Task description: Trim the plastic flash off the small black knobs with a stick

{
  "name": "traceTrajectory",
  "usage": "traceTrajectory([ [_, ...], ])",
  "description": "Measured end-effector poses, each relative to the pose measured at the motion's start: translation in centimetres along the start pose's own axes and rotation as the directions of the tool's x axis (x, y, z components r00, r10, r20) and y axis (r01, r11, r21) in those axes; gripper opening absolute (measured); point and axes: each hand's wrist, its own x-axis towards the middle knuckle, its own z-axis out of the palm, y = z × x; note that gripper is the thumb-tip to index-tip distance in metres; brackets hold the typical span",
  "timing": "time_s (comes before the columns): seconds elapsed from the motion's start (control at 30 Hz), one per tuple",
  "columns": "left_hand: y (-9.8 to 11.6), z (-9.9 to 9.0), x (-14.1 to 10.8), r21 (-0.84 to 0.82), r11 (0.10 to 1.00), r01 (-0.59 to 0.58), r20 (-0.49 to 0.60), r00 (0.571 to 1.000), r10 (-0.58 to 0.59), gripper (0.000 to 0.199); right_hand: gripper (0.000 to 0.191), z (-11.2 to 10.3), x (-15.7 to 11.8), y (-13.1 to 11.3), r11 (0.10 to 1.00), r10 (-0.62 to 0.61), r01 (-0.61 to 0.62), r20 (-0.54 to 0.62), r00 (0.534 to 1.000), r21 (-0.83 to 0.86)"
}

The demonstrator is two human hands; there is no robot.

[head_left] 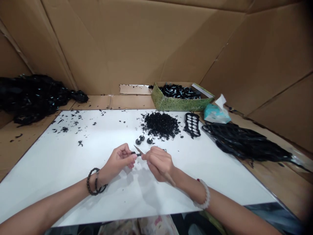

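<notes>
Black and small, a part sits near the front middle of the white tabletop, pinched between the thumb and fingers of the left hand. The right hand has its fingers clamped around a slim pointed blade, whose tip angles up and leftward, close above the part; whether blade and part touch, I cannot tell. Just beyond the hands stand three round black pieces with pale studs. Behind them lies a heap of tiny black bits, with a perforated black panel to its right. Farther back, a green box holds many dark pieces, near a tissue pack.
</notes>
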Motion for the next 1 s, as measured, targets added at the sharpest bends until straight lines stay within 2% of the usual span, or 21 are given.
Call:
traceTrajectory([
  [0.1, 0.1, 0.2, -0.3, 0.002, 1.0, -0.01, 0.005, 1.0, 0.01, 0.031, 0.019, 0.0, -0.1, 0.1, 0.997, 0.071, -0.071, 0.001, 0.997, 0.018],
  [0.3, 0.1, 0.1, 0.0, 0.008, 1.0, 0.0, -0.046, 0.999, 0.001, 0.031, 0.022, -0.8, 0.4, 0.1, 0.98, 0.2, -0.199, -0.121, 0.972, 0.019],
  [0.37, 0.0, 0.0, 0.2, -0.017, 1.0, 0.016, -0.08, 0.997, -0.018, 0.033, 0.019, -0.9, 0.4, 0.0, 0.983, 0.182, -0.179, -0.144, 0.973, 0.033],
  [0.5, -0.3, -0.1, 0.5, -0.05, 0.998, 0.033, -0.117, 0.992, -0.039, 0.033, 0.018, -0.8, 0.4, -0.3, 0.997, 0.043, -0.029, -0.191, 0.981, 0.073],
  [0.57, -0.4, -0.2, 0.5, -0.048, 0.998, 0.032, -0.117, 0.992, -0.037, 0.032, 0.018, -0.7, 0.5, -0.5, 0.998, 0.019, -0.006, -0.194, 0.981, 0.07],
  [0.73, -0.1, 0.0, 0.2, -0.035, 0.999, -0.026, -0.076, 0.997, 0.023, 0.029, 0.034, -0.7, 0.8, -0.2, 0.975, 0.221, -0.218, -0.112, 0.969, 0.037],
  [0.8, 0.0, 0.1, 0.2, -0.035, 0.999, -0.041, -0.062, 0.997, 0.038, 0.027, 0.033, -0.7, 0.8, 0.2, 0.96, 0.276, -0.273, -0.058, 0.959, 0.057],
  [0.9, 0.0, 0.0, 0.1, -0.056, 0.998, -0.001, -0.023, 1.0, 0.0, 0.026, 0.03, -0.7, 0.7, 0.6, 0.939, 0.314, -0.318, 0.052, 0.948, 0.13],
  [1.0, 0.0, -0.1, 0.1, -0.045, 0.998, 0.031, 0.013, 0.999, -0.031, 0.027, 0.027, -0.8, 0.9, 0.5, 0.925, 0.295, -0.315, 0.123, 0.948, 0.211],
])
